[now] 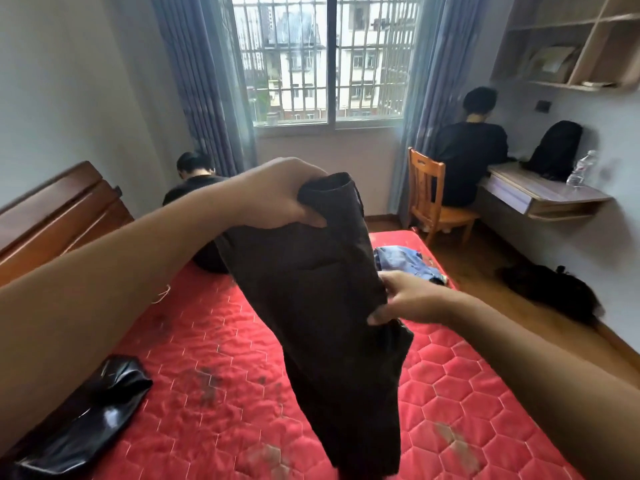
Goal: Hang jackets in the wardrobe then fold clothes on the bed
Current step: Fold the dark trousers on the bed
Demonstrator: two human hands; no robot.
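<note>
A dark brown garment (322, 306) hangs in the air above the red quilted bed (207, 341). My left hand (280, 195) grips its top end, raised high at the centre. My right hand (408, 299) pinches the garment's right edge about halfway down. The lower part of the garment dangles close to the mattress. A shiny black jacket (79, 420) lies crumpled at the bed's near left corner. A blue denim piece (405, 263) lies bunched at the far right of the bed, partly hidden behind the brown garment.
One person sits on the bed's far edge (194, 181), back turned. Another person (467, 150) sits on a wooden chair (429, 199) at a wall desk (540, 195) holding a black backpack and a bottle. Dark bag (550, 292) lies on the floor at right. Wooden headboard (59, 216) stands left.
</note>
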